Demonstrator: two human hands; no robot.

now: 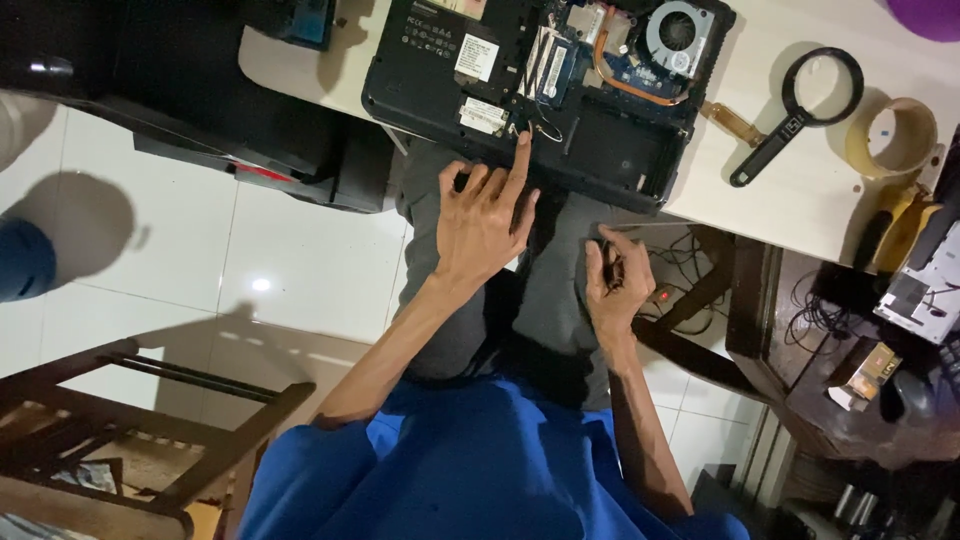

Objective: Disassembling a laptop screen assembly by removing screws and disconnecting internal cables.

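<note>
**Laptop opened, underside up, at the table edge**

The laptop lies top centre, base cover off, so fan and boards are exposed. Nearest, at centre right, the right hand curls shut around a small dark thing, held over the lap. Above it, the left hand is loosely open, forefinger pressing the laptop's near edge. Farther right lie a magnifier and tape roll.
</note>
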